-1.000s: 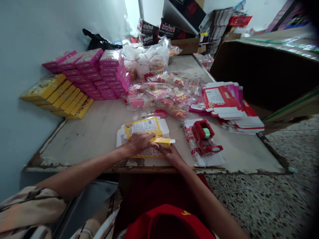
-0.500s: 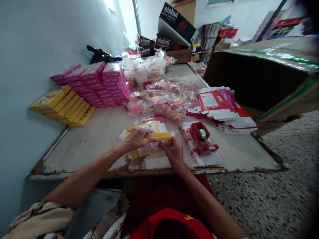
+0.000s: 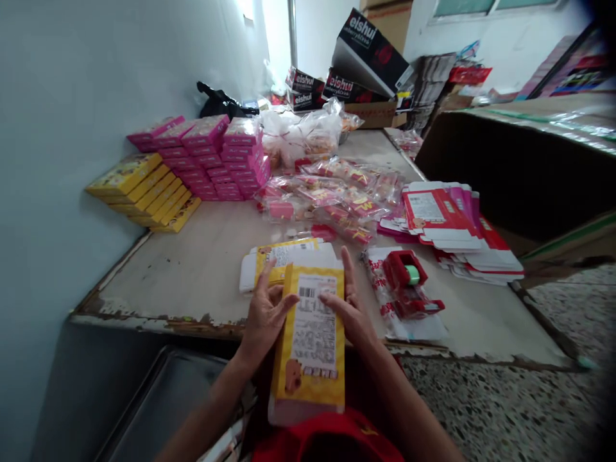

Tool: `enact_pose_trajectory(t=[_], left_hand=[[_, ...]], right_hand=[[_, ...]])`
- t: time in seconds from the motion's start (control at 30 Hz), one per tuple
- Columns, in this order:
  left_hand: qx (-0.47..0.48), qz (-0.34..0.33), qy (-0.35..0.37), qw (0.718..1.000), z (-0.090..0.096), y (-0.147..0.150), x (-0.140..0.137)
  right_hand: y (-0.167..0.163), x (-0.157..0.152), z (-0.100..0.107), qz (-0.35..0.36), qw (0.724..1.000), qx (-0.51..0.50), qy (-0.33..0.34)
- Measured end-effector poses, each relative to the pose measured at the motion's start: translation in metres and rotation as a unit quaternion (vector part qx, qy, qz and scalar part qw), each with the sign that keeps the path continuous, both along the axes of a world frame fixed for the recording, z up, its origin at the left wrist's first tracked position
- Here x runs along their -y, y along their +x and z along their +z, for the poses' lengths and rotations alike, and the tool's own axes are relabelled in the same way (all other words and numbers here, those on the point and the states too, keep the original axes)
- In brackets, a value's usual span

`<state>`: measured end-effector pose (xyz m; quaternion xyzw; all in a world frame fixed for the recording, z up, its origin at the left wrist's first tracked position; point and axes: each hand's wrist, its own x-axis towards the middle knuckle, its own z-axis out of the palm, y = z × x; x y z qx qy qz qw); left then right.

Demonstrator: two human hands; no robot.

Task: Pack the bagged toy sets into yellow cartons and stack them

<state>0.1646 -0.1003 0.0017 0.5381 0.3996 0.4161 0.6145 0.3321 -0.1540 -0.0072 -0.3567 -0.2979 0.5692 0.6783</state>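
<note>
Between my two hands is a yellow cardboard box (image 3: pixel 315 333), its printed label side facing up and its near end open with a pale flap. My left hand (image 3: pixel 264 314) grips its left edge, thumb lying on the face. On the right edge, my right hand (image 3: pixel 353 308) has its thumb pressed on the label while the index finger points up along the side. The box overhangs the table's front edge. Just behind it lie flattened yellow cartons (image 3: pixel 269 263). To the right, a red tape dispenser (image 3: pixel 409 282) with green tape rests on a plastic packet (image 3: pixel 385 321).
Stacked pink boxes (image 3: pixel 226 154) and yellow boxes (image 3: pixel 144 192) line the left wall. Clear-wrapped packets (image 3: pixel 337 192) are heaped mid-table. Flat red and pink cartons (image 3: pixel 447 218) lie at right, by a large open cardboard box (image 3: pixel 510 167).
The yellow box has come nearer to me and turned so its label faces up, with its end toward me. Both hands moved back to its sides, and the camera view shifted.
</note>
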Motion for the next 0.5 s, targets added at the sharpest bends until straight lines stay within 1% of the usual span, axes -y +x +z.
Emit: enact_pose_trajectory(t=[0.07,0.2,0.27,0.37,0.43,0.5], left_hand=[[0.037,0.010,0.006,0.999,-0.003,-0.003,0.004],[0.034,0.011,-0.006,0.999,-0.011,-0.008,0.006],[0.029,0.011,-0.031,0.999,-0.016,-0.014,0.007],[0.024,-0.014,-0.094,0.995,-0.024,-0.024,0.006],[0.035,-0.019,-0.130,0.991,-0.027,-0.027,0.004],[0.058,0.005,-0.149,0.987,-0.026,-0.025,0.002]], right_hand=[[-0.005,0.006,-0.002,0.031,0.999,-0.009,-0.014],[-0.012,0.009,-0.014,0.030,0.998,0.006,-0.048],[-0.012,0.006,-0.023,0.035,0.995,0.034,-0.082],[-0.009,-0.001,-0.034,0.041,0.987,0.078,-0.132],[-0.007,-0.005,-0.035,0.039,0.983,0.117,-0.138],[-0.004,-0.008,-0.031,0.020,0.980,0.160,-0.115]])
